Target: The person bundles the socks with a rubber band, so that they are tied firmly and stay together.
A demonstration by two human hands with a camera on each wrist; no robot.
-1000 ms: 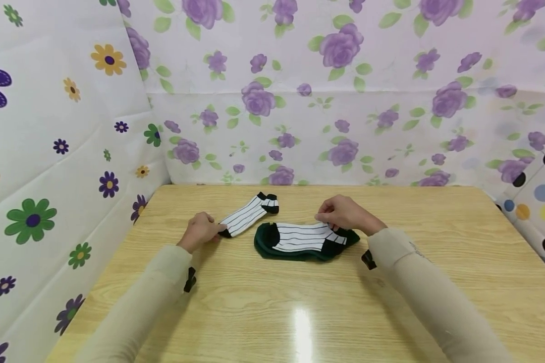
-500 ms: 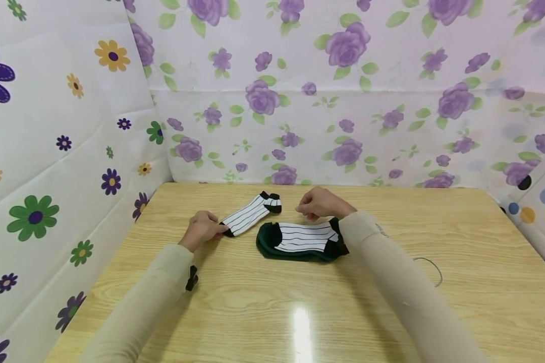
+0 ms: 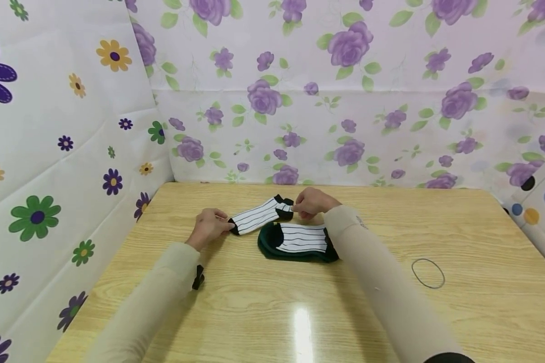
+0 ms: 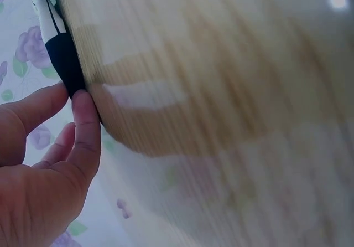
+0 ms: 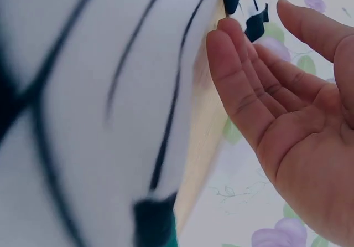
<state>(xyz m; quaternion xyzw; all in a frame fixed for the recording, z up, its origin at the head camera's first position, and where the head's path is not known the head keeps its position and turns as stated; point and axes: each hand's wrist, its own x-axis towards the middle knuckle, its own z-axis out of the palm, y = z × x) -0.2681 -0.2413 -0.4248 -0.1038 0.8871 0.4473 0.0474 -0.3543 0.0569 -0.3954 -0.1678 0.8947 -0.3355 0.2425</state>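
A white sock with thin dark stripes and black ends (image 3: 256,216) lies slantwise on the wooden table. My left hand (image 3: 209,228) pinches its black near-left end (image 4: 65,64) between thumb and forefinger. At the sock's other end, beside the black heel, is my right hand (image 3: 313,202). The right wrist view shows that hand (image 5: 298,100) with thumb and fingers apart, holding nothing, and the sock's black-and-white end (image 5: 254,9) beyond the fingertips. A second striped sock (image 3: 302,238) lies flat on dark green socks (image 3: 272,256), partly hidden by my right sleeve.
A thin grey loop (image 3: 428,274) lies on the wooden table (image 3: 254,312) to the right. Flowered cloths hang behind the table (image 3: 263,136) and along its left side (image 3: 82,201).
My right hand has left the stacked socks and moved left to the other sock's heel end. My left hand and its sock have shifted slightly right. The grey loop has come into view.
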